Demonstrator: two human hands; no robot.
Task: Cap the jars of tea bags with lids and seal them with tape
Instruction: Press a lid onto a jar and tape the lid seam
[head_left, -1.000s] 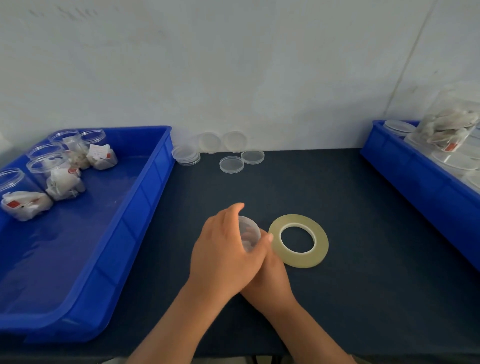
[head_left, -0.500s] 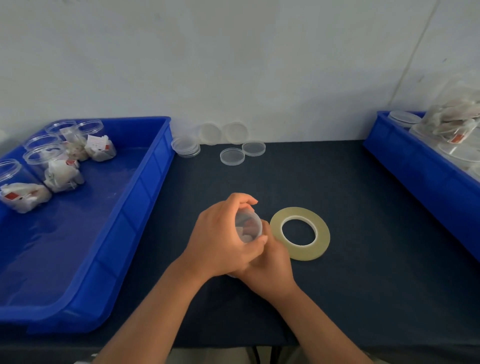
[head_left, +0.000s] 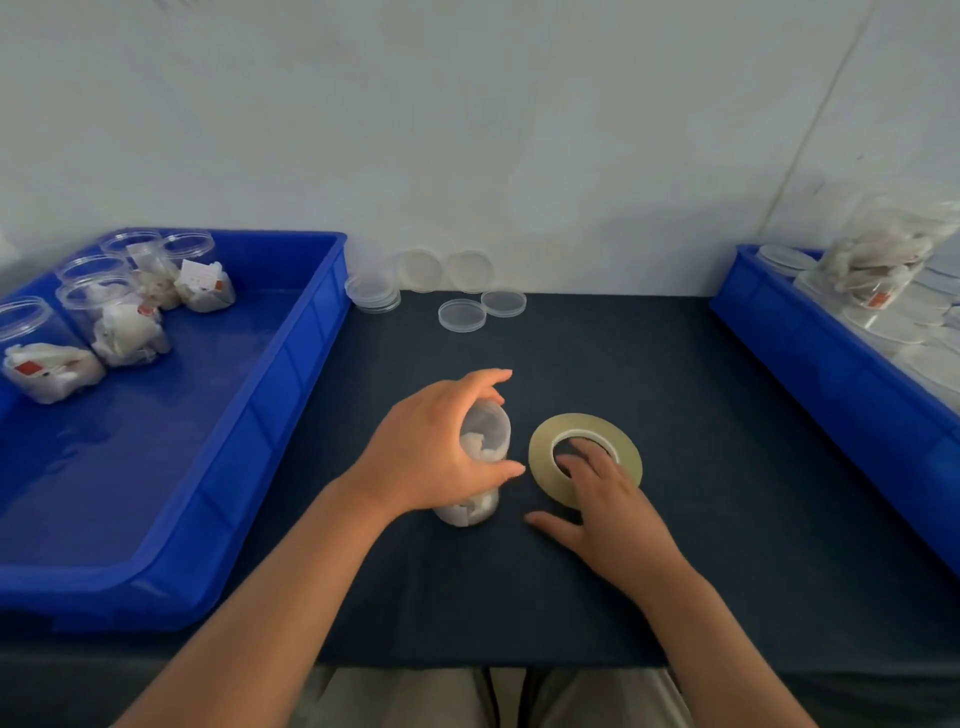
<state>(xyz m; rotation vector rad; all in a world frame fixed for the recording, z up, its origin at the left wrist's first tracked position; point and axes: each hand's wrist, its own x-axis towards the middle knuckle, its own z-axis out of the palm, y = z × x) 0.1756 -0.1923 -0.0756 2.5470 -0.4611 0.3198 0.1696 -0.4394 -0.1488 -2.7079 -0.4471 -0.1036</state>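
The left hand (head_left: 431, 457) is curling its fingers (head_left: 485, 378) and thumb round the jar of tea bags (head_left: 485, 434), gripping it where it is standing on the desk (head_left: 701, 395). Just to the right of those fingers, the right hand (head_left: 608, 501) is lying open, its straight fingers (head_left: 579, 462) resting across the near side of the tape roll (head_left: 545, 441) with the tips reaching into its hole and the thumb spread on the desk. Half a second ago both hands were clasping the jar together. Now the right one is letting go and crossing to the tape, while the left is taking over the holding alone. That is suggesting the capping of this jar is finished and the sealing is beginning. The jar's top looks closed under a frosted lid, though the left fingers are hiding part of the rim. The roll is lying flat and not yet lifted, so no tape is on the jar. Beyond the fingertips, loose lids (head_left: 462, 315) are waiting near the wall. Far out to the left of the fingers, open jars (head_left: 119, 322) are sitting uncapped in the left blue bin (head_left: 311, 332). Far to the right, the right blue bin (head_left: 779, 332) is holding more jars.
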